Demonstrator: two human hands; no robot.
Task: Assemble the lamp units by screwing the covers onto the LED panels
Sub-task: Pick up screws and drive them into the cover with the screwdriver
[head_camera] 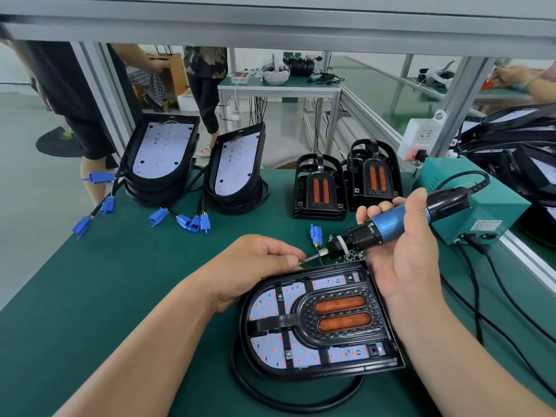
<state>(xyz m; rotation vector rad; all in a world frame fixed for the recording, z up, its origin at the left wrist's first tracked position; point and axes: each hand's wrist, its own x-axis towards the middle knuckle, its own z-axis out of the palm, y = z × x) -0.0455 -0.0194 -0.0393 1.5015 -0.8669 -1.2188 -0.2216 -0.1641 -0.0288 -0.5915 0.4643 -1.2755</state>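
Two grips: your right hand point(400, 254) holds the screwdriver point(388, 225), bit aimed eight o'clock at the screw point(300, 261) your left hand point(255, 266) pinches.

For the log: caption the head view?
Left hand pinches a screw at the bit of the screwdriver gripped by right hand, near lamp unit.

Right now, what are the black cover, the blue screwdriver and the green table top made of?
The cover looks like moulded black plastic: glossy, with a pressed pattern. The screwdriver in the right hand has a shiny blue body, metal or coated plastic, I cannot tell. The left hand pinches a brassy screw. The table top looks like a dull green rubbery mat, probably.
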